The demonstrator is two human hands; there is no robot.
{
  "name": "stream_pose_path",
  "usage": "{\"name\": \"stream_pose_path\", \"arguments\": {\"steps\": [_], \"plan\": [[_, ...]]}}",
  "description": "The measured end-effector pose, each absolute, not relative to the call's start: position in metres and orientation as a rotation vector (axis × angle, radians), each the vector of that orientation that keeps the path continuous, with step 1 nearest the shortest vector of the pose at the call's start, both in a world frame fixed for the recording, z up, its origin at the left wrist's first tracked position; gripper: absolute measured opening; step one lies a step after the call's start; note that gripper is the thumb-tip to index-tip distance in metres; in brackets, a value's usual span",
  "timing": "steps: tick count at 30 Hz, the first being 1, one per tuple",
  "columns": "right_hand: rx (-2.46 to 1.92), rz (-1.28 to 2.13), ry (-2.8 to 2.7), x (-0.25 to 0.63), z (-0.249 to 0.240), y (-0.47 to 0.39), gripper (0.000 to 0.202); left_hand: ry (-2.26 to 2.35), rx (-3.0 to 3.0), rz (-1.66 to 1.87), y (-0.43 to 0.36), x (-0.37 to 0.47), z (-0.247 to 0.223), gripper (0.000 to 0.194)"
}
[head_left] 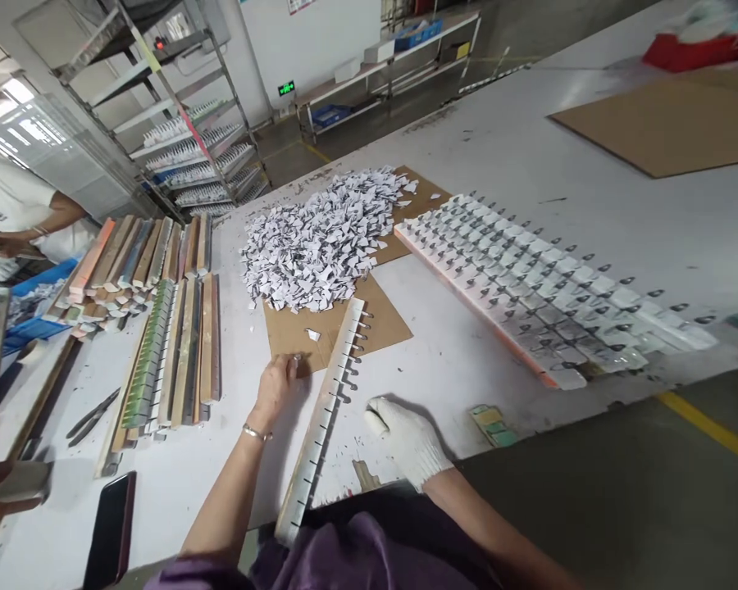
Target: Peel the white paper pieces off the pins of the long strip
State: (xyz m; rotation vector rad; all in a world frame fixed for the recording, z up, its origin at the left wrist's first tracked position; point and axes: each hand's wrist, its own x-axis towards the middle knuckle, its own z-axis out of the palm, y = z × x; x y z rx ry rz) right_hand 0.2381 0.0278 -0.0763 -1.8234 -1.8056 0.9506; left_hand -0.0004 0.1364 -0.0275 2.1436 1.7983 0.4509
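A long slotted strip [321,418] slants across the table in front of me, its near end by my body. Small dark-tipped pieces [348,381] stick out along its far half; the nearer slots are bare. To the strip's left, my bare left hand [275,387] is closed in a pinch at the edge of the brown cardboard [378,315]; what its fingertips hold is too small to make out. My right hand [406,436], in a white glove, is closed to the right of the strip, its fingertips partly hidden. Beyond lies a heap of small white pieces [320,242].
Filled strips [504,283] lie side by side on the right. Stacked bars [188,348], pliers [92,416] and a phone [109,528] are on the left. A cardboard sheet [664,123] lies far right. Another person [18,205] works at far left, near racks [190,147].
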Motion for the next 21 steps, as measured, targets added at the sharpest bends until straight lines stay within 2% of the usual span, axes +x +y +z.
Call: {"name": "stream_pose_path", "arguments": {"steps": [5, 9, 14, 21], "plan": [[-1.497, 1.062, -1.829, 0.220, -0.051, 0.030, 0.060, 1.349, 1.925, 0.478, 0.066, 0.026, -0.005, 0.026], [-1.485, 1.100, -2.022, 0.201, -0.041, 0.026, 0.031, 1.329, 1.586, 0.669, 0.040, 0.030, -0.002, 0.034], [-1.560, 0.977, -2.121, 0.201, -0.031, 0.020, 0.024, 1.222, 1.347, 0.661, 0.038, 0.018, -0.004, 0.036], [-1.611, 0.914, -2.140, 0.202, -0.032, 0.022, 0.029, 1.174, 1.075, 0.791, 0.034, 0.020, -0.013, 0.036]]}}
